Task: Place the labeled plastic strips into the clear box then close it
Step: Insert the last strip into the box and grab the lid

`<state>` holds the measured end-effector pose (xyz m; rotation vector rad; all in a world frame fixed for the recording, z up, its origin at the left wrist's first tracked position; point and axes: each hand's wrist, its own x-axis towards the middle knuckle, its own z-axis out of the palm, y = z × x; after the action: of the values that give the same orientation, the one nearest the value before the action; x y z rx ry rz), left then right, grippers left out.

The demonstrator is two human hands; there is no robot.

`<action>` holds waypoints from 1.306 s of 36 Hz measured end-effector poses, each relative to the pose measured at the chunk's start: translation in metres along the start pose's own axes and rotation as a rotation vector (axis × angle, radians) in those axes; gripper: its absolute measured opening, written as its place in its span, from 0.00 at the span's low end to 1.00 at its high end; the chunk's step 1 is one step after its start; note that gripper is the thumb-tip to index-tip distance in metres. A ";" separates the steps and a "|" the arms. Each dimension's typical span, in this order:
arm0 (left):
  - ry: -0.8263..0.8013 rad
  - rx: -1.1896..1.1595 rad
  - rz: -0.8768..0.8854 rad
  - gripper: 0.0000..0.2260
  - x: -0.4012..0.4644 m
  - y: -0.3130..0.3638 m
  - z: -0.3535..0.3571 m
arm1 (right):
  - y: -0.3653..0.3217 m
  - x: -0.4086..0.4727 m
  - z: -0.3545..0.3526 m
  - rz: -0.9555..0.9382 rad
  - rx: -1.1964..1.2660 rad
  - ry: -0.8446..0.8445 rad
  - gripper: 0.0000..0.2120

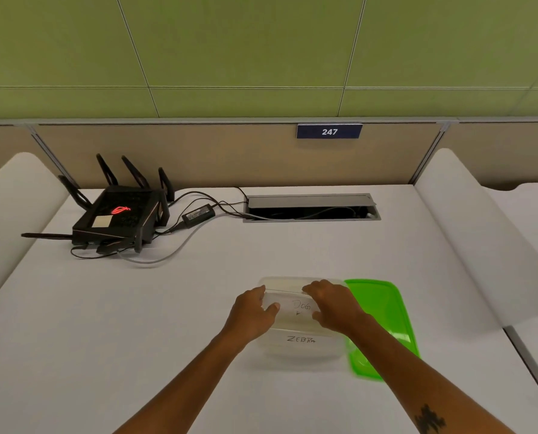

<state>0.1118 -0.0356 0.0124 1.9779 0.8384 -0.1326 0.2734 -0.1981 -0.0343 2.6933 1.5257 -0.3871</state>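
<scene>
A clear plastic box [292, 285] stands open on the white desk in front of me. Over it I hold a clear strip marked "DOG" [295, 308] flat between both hands. My left hand [253, 311] pinches its left end and my right hand [335, 306] grips its right end. Another clear strip marked "ZEBRA" [302, 341] lies at the near side of the box; whether it is inside or just in front I cannot tell. The green lid [383, 314] lies flat right of the box, partly under my right forearm.
A black router [120, 214] with antennas and its cables and power brick [197, 214] sit at the back left. An open cable hatch [311, 208] is set in the desk at the back. White curved dividers border both sides.
</scene>
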 end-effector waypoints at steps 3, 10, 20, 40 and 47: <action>-0.013 0.034 -0.026 0.30 0.002 0.001 0.005 | 0.002 0.003 0.005 -0.005 -0.022 -0.035 0.28; -0.025 0.129 -0.059 0.31 0.007 0.005 0.015 | 0.002 0.011 0.010 -0.005 -0.061 -0.076 0.27; -0.052 0.199 -0.078 0.26 0.009 0.009 0.024 | -0.001 0.013 0.012 -0.012 -0.112 -0.071 0.21; 0.108 0.093 0.258 0.25 -0.017 -0.024 0.029 | 0.016 -0.061 0.008 0.072 0.440 0.623 0.19; 0.042 0.289 0.509 0.26 -0.046 -0.059 0.053 | 0.033 -0.133 0.058 0.289 0.453 0.704 0.10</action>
<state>0.0539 -0.0831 -0.0402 2.4110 0.3309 0.0912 0.2245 -0.3351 -0.0643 3.6036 1.2014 0.3068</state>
